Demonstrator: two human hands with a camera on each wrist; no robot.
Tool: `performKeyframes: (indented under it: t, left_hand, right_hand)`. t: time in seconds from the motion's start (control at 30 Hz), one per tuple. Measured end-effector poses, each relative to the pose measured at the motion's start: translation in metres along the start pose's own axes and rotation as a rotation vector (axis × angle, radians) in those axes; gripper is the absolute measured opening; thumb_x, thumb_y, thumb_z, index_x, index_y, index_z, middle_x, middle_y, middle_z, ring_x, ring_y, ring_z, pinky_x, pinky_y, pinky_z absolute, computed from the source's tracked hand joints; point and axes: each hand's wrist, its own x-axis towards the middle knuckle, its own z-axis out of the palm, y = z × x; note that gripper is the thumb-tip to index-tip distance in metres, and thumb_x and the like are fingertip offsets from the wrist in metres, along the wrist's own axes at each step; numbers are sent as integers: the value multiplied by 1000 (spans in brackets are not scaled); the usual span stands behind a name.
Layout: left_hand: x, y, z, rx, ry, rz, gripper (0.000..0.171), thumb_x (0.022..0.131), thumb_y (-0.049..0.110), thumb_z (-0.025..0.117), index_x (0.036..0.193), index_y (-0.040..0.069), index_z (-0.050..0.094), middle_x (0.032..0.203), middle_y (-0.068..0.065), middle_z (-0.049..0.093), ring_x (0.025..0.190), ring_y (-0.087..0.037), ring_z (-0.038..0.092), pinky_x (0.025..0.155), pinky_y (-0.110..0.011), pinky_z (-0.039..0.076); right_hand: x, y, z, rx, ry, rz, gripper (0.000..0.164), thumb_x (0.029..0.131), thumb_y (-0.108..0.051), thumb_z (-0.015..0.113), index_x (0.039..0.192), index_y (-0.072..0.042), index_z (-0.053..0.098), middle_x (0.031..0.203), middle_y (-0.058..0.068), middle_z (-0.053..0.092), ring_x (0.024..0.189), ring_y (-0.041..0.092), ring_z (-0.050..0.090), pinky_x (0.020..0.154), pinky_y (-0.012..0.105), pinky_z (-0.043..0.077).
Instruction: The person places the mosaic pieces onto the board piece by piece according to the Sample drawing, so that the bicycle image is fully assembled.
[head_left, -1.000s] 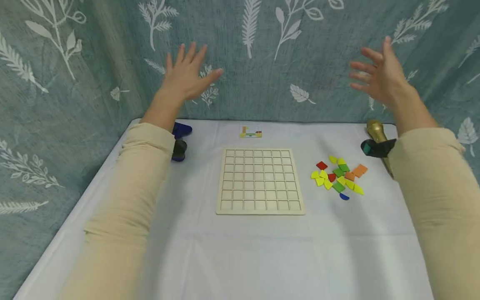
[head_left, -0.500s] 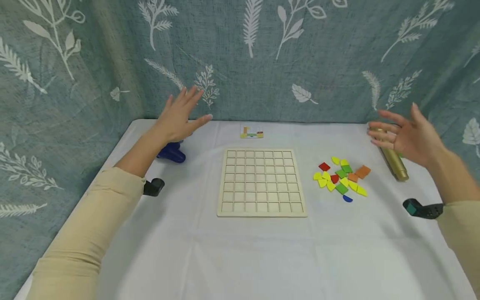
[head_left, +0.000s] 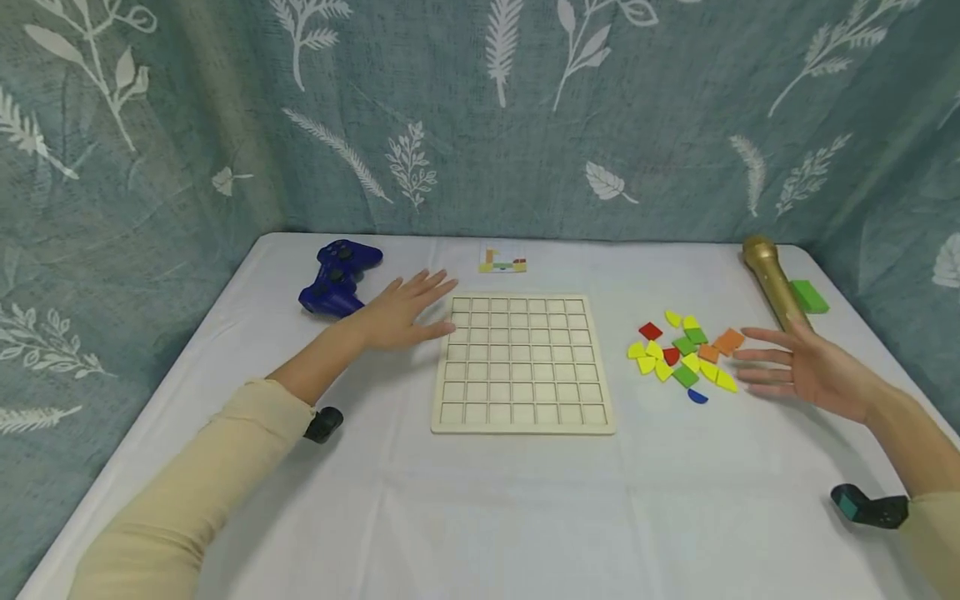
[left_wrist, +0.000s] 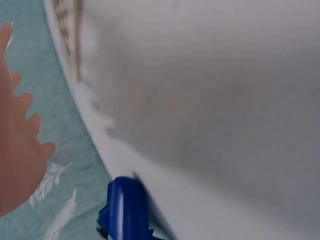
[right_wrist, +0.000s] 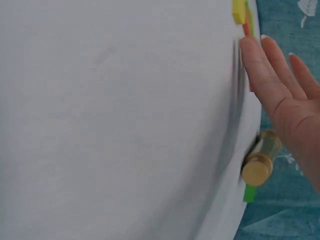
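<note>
My left hand (head_left: 401,315), fingers spread and palm down, hovers at the left edge of a pale wooden grid board (head_left: 522,364). Nothing is in it. A blue game controller (head_left: 334,282) lies just behind that hand; part of it shows in the left wrist view as a blue grip (left_wrist: 126,207). My right hand (head_left: 813,371) has its fingers extended toward the left and holds nothing. Its fingertips come close to a loose group of small coloured tiles, among them an orange square (head_left: 728,341), a green tile (head_left: 686,377) and a blue half-round piece (head_left: 697,397).
A gold microphone-shaped object (head_left: 774,279) lies at the right, beside a green block (head_left: 809,297). Behind the board is a small picture card (head_left: 502,259). A patterned teal curtain (head_left: 480,125) hangs along the back edge of the white-covered table (head_left: 517,517).
Both hands have come down from in front of the curtain toward the table. The left moved right to the board's edge; the right lowered beside the tiles. The controller is now mostly uncovered.
</note>
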Motion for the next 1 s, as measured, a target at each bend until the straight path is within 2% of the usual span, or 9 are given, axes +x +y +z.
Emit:
performKeyframes:
  t: [0.1, 0.2, 0.3, 0.4, 0.57, 0.67, 0.77, 0.87, 1.0]
  left_hand:
    - [4, 3, 10, 15, -72, -1, 76, 97, 51, 46, 155, 12, 14, 158, -13, 8, 143, -34, 2, 110, -58, 1]
    - [6, 7, 17, 7, -120, 9, 78, 96, 52, 49, 155, 13, 15, 158, -13, 8, 143, -33, 2, 111, -57, 2]
    - [8, 8, 24, -10, -136, 27, 80, 93, 54, 53, 154, 14, 19, 158, -12, 11, 144, -31, 2, 111, -57, 3]
    - [11, 6, 30, 0, -147, 36, 83, 91, 59, 52, 154, 16, 20, 158, -10, 13, 144, -29, 3, 111, -57, 4]
    - [12, 4, 30, 25, -172, 17, 85, 90, 62, 52, 154, 18, 19, 158, -8, 12, 144, -28, 3, 111, -57, 6]
    - [11, 4, 29, 25, -182, 15, 86, 89, 62, 52, 155, 19, 17, 158, -8, 10, 144, -27, 2, 111, -56, 5]
    - [10, 3, 29, 22, -182, 17, 87, 90, 62, 51, 155, 19, 14, 159, -7, 8, 144, -27, 1, 111, -56, 5]
    - [10, 2, 30, 37, -189, 18, 87, 90, 64, 49, 155, 19, 12, 159, -7, 6, 144, -26, -1, 111, -56, 4]
    - [11, 3, 30, 40, -209, 26, 87, 91, 64, 47, 155, 19, 10, 159, -8, 4, 144, -27, -2, 111, -57, 4]
  right_hand:
    - [-6, 7, 3, -100, 75, 25, 52, 107, -31, 10, 136, -21, 52, 130, 5, 58, 117, 24, 57, 95, 37, 46]
    - [-7, 13, 7, -287, 234, 80, 44, 107, -30, 19, 143, -15, 39, 124, 0, 61, 113, 18, 59, 91, 34, 48]
    - [-4, 16, 12, -441, 364, 159, 51, 107, -27, 32, 150, -4, 18, 120, -6, 62, 109, 12, 61, 89, 32, 50]
    - [0, 17, 16, -529, 408, 194, 64, 104, -22, 42, 150, 5, 6, 122, -8, 59, 108, 8, 60, 88, 28, 50]
    - [7, 20, 19, -697, 438, 204, 66, 99, -22, 55, 149, 2, 19, 139, 16, 47, 105, -1, 57, 87, 23, 49]
    - [9, 22, 23, -818, 469, 207, 67, 96, -26, 59, 147, 1, 26, 140, 27, 43, 106, 2, 55, 84, 22, 49]
    - [11, 26, 27, -919, 503, 202, 66, 95, -29, 61, 145, 1, 32, 135, 25, 49, 111, 14, 54, 82, 21, 49]
    - [16, 29, 32, -988, 524, 166, 61, 93, -22, 65, 142, 3, 39, 128, 23, 54, 111, 27, 54, 81, 21, 50]
    - [20, 31, 35, -1090, 534, 108, 56, 87, -10, 70, 136, 5, 46, 116, 19, 59, 103, 30, 55, 78, 19, 50]
